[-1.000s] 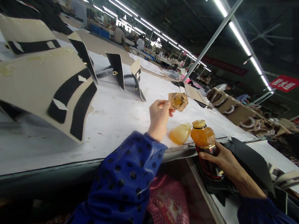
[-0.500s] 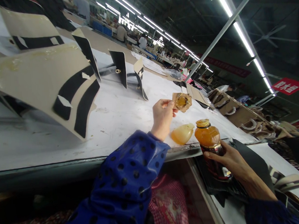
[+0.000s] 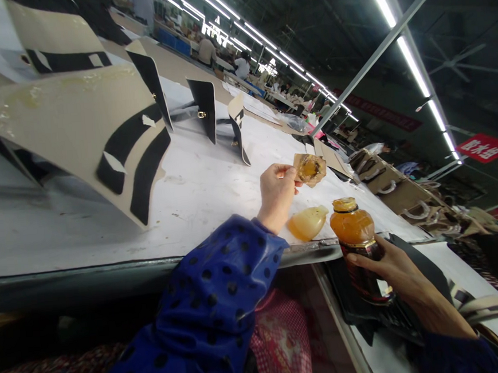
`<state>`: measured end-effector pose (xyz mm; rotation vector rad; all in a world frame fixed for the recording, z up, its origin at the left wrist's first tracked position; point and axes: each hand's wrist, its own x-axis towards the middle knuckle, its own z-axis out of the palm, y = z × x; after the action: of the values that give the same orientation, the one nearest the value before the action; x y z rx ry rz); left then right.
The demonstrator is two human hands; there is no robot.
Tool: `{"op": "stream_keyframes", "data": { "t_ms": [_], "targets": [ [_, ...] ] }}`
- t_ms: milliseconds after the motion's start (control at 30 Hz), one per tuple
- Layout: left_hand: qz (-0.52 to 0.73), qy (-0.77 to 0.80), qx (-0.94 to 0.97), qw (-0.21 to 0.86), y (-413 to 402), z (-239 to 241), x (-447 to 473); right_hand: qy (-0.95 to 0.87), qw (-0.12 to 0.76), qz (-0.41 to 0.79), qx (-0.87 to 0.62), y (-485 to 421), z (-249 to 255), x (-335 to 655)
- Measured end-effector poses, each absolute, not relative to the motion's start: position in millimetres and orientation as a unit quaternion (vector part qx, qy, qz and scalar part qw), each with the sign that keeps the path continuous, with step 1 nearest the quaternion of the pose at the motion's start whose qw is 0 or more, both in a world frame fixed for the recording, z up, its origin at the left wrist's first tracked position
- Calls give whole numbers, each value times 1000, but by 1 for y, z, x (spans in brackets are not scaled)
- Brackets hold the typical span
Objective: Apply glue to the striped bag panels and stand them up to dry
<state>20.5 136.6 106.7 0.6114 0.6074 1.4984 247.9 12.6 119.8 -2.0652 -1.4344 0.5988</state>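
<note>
Between the thumb and fingers of my left hand [image 3: 279, 193] is a small brown piece of card [image 3: 311, 169] with a patch of amber glue-like stuff on it. My right hand [image 3: 386, 262] is wrapped round the lower part of a jar [image 3: 352, 227], whose upper part shows yellow-orange contents and whose lower part has a dark label. The jar is tilted a little, at the table's front edge. On the table between both hands lies a soft-looking yellowish squeeze bottle [image 3: 307, 223], touched by neither.
Curved beige panels with black strips [image 3: 121, 156] stand on the white table [image 3: 216, 206] at the left. Several small black flaps with metal clasps [image 3: 205, 109] stand behind. Beige bags with handles [image 3: 395, 186] are piled at the right. People work far back.
The whole view has shifted slightly, so most things sit a little further right. Both hands keep their hold on the card and the jar.
</note>
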Motion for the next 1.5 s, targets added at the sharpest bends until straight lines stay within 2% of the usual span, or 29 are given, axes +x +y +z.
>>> {"op": "stream_keyframes", "data": {
  "t_ms": [500, 867, 1133, 1500],
  "targets": [
    [667, 307, 303, 608, 138, 99, 22, -544, 261, 217, -767, 13, 124, 248],
    [636, 299, 289, 650, 136, 104, 22, -526, 275, 253, -764, 13, 122, 248],
    [638, 281, 270, 664, 136, 106, 22, -532, 265, 234, -769, 14, 123, 248],
    [645, 277, 277, 656, 136, 104, 22, -526, 265, 248, -769, 14, 121, 250]
  ]
}}
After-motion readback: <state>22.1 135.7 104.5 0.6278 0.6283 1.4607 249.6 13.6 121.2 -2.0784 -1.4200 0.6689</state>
